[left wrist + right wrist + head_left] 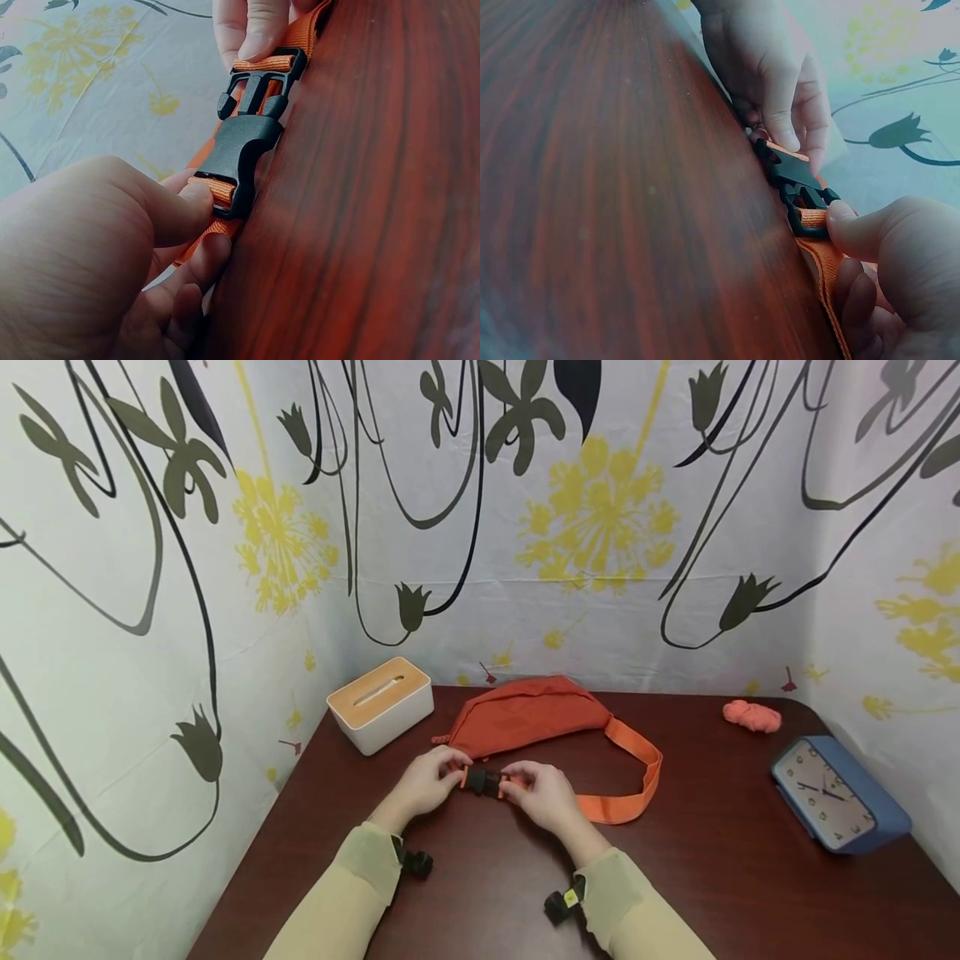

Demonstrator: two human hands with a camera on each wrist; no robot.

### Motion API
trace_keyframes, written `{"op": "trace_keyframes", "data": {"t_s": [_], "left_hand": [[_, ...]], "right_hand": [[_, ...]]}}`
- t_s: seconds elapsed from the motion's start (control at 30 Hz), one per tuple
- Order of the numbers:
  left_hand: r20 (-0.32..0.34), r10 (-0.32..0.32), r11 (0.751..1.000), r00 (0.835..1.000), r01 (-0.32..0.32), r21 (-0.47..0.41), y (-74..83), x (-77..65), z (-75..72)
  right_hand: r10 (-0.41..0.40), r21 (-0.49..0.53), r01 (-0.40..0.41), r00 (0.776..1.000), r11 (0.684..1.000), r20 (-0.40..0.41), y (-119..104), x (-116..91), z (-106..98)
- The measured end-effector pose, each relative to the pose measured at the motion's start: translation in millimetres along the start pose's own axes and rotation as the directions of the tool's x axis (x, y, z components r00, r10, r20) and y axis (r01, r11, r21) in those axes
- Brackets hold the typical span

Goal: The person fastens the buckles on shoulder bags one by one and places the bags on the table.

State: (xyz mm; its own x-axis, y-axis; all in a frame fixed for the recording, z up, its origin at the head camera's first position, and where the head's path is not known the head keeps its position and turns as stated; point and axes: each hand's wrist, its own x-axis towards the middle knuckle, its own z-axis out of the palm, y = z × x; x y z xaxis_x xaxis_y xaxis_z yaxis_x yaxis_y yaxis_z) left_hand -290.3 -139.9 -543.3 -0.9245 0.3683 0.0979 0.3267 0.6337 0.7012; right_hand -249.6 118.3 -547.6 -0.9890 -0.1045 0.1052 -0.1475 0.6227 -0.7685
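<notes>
An orange-red waist bag [532,714] lies on the table, its orange strap [637,752] looping to the right. Near its front, both hands hold the two halves of a black side-release buckle. My left hand [426,783] pinches the socket half [232,150] at its webbing end, thumb on top. The prong half [259,82] is pinched between thumb and fingers of my right hand [546,793]. In the left wrist view the halves are lined up; the middle prong meets the socket's mouth, while the side prong tips show outside it.
A white tissue box [390,718] with a wooden lid stands at the back left. Towards the back right lies a coral yarn bundle [752,716]. A blue clock [840,793] sits at the right edge. Patterned fabric [480,552] rises behind the dark wooden table [480,893].
</notes>
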Motion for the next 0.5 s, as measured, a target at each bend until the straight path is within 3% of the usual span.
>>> {"op": "trace_keyframes", "data": {"t_s": [0.5], "left_hand": [[-0.016, -0.052, 0.998, 0.999, 0.051, -0.023, 2.0, 0.0, -1.9]], "right_hand": [[0.030, 0.041, -0.030, 0.999, 0.999, 0.014, -1.4, 1.7, 1.7]]}}
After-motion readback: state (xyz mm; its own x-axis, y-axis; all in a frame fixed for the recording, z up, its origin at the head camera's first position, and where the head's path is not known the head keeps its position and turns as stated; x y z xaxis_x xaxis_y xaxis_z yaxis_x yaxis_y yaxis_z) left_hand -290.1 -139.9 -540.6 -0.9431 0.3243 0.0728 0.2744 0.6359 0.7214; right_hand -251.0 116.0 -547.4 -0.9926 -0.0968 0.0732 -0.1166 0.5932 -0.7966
